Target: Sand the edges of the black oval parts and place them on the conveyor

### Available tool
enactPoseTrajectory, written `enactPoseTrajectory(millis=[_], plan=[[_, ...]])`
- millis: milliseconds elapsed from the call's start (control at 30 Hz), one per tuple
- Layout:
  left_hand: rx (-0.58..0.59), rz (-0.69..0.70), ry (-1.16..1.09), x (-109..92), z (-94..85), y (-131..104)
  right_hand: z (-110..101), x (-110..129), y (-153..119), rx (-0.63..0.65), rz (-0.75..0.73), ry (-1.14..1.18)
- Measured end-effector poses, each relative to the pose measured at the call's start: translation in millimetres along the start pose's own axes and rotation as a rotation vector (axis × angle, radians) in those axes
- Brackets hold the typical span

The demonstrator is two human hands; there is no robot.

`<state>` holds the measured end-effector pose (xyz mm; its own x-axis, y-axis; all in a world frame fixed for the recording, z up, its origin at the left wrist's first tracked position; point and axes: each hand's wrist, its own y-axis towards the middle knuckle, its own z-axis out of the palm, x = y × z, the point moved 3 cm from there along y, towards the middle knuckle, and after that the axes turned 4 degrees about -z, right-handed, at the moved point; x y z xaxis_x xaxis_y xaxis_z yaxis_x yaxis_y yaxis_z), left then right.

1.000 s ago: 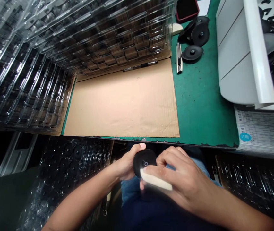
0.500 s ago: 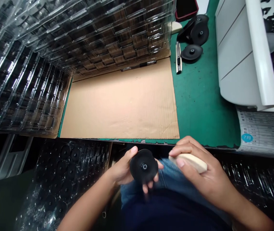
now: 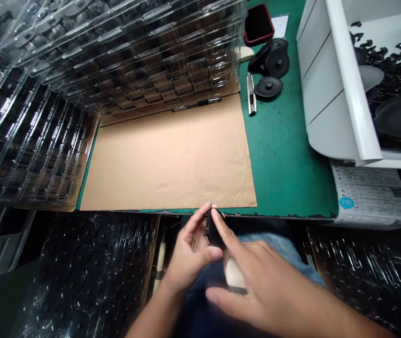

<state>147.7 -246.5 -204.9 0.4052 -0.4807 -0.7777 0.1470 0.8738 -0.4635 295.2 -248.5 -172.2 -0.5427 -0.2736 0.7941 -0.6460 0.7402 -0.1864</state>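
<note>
A black round disc is held on edge just below the table's front edge. My left hand grips it from the left, with fingertips at its top and the thumb low. From the right, my right hand lays its index finger on the disc's upper part. Under that hand's palm sits a cream-coloured block, partly hidden, while the thumb stands apart from it.
Clear plastic trays are stacked behind and left of a cardboard sheet with a pen. On the green table lie a cutter and black discs. A white bin of black parts stands right.
The disc has turned from facing up to nearly edge-on. My right hand has moved left onto it, with the cream block carried along. The whole view has shifted slightly.
</note>
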Motion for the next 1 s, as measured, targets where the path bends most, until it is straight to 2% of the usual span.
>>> enactPoseTrajectory(millis=[100, 233, 333, 433, 533, 600, 667, 833, 900, 1000], plan=[[0.030, -0.049, -0.135, 0, 0.1, -1, 7, 3, 1, 0.006, -0.118, -0.006], [0.189, -0.124, -0.294, -2, 0.0, -4, 7, -4, -6, -0.029, -0.244, -0.038], [0.256, -0.149, -0.325, -2, 0.7, -7, 0, -13, -13, -0.083, -0.343, -0.100], [0.298, -0.164, -0.359, -3, 4.1, -9, -12, -24, -20, -0.081, -0.412, -0.153], [0.412, -0.209, -0.417, -4, 9.8, -10, -23, -31, -22, -0.116, -0.448, -0.169], [0.474, -0.245, -0.437, -5, 12.1, -11, -28, -33, -22, -0.168, -0.443, -0.157], [0.484, -0.258, -0.441, -5, 12.2, -12, -30, -31, -21, -0.233, -0.406, -0.103], [0.509, -0.216, -0.444, -3, 12.4, -12, -30, -23, -18, -0.463, -0.257, 0.181], [0.494, -0.212, -0.437, -2, 12.4, -12, -28, -21, -17, -0.480, -0.222, 0.261], [0.455, -0.226, -0.432, -1, 12.7, -11, -26, -18, -15, -0.421, -0.206, 0.354]])
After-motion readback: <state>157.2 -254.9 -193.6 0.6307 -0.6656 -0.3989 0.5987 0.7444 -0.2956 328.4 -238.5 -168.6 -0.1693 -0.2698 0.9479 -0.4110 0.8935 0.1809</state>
